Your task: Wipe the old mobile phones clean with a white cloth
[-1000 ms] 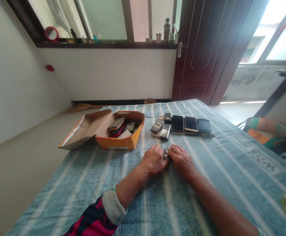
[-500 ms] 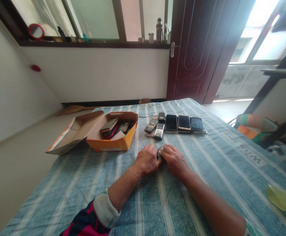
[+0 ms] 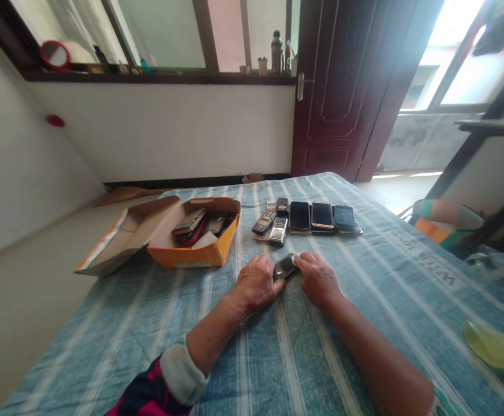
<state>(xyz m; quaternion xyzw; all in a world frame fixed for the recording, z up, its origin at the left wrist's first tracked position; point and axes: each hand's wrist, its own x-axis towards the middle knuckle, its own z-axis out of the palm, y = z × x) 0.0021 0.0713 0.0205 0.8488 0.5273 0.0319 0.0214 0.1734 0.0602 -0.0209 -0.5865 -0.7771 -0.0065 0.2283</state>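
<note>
Hands parted slightly, phone now exposed between them.
Left hand point(image 3: 256, 284) and right hand point(image 3: 318, 280) both pinch small phone point(image 3: 283, 267); row of phones point(image 3: 308, 218) laid out, more left in orange box point(image 3: 200, 254).

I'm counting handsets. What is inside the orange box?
The orange box holds a loose pile of phones: a grey one on top, a red-edged one beneath, darker ones behind, and something white at the front. Whatever lies under the pile is covered.
</note>
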